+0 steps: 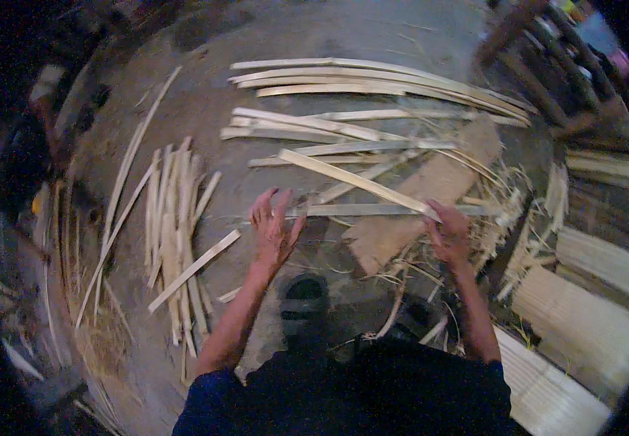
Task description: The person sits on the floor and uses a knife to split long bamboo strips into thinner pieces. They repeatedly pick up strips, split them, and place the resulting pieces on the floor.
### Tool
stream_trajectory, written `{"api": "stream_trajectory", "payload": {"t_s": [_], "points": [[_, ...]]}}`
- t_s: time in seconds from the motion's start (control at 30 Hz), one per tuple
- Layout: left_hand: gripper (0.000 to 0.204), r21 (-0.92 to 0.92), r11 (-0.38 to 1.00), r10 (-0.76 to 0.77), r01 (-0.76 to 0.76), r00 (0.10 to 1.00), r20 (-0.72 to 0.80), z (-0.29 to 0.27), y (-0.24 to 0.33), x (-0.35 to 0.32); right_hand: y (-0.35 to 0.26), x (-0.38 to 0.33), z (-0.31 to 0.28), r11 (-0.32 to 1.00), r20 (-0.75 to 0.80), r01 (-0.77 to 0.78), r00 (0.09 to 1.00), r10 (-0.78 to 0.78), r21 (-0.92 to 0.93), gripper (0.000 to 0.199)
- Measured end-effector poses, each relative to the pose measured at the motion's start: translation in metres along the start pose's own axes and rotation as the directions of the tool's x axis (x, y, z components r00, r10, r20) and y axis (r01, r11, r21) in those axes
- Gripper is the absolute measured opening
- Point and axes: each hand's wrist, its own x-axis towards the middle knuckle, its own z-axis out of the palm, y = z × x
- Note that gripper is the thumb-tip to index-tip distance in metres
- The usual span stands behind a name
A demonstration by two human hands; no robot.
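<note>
My right hand [448, 231] is closed around the near end of a pale split-bamboo strip [358, 182]. The strip slants up and to the left, over other strips on the floor. My left hand [274, 227] has its fingers spread and holds nothing; it is below the strip's far end, apart from it. Under the held strip, a greyish flat strip [387, 210] lies crosswise between my hands. Beneath these is a brown flat board [438, 182] set at a slant. Curly shavings [500, 225] are heaped beside my right hand.
Long strips [372, 76] lie in rows at the back. A bundle of shorter strips [176, 218] rests at the left, near two long thin ones [129, 167]. Ribbed pale panels [583, 312] are stacked at the right, below a dark wooden frame [547, 65].
</note>
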Motion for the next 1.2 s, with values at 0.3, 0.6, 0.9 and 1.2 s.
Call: {"api": "stream_trajectory", "payload": {"t_s": [0.3,0.6,0.9,1.2], "points": [[0.028,-0.693,0.05,-0.705,0.719,0.517,0.486,0.02,-0.06,-0.029,0.013,0.006,0.002,0.997,0.083,0.063,0.995,-0.059,-0.044,0.031],[0.018,-0.893,-0.011,-0.638,0.45,0.685,0.353,0.02,-0.052,-0.013,0.003,0.018,-0.002,0.987,0.144,0.155,0.979,-0.147,-0.048,0.03],[0.022,-0.889,0.02,-0.715,0.457,0.628,0.307,0.026,-0.043,-0.012,-0.003,0.023,0.011,0.971,0.169,0.238,0.958,-0.231,-0.023,0.03],[0.021,-0.922,-0.02,-0.736,0.386,0.618,0.275,0.027,-0.046,-0.014,-0.009,0.024,0.021,0.969,0.156,0.245,0.958,-0.241,-0.005,0.032]]}}
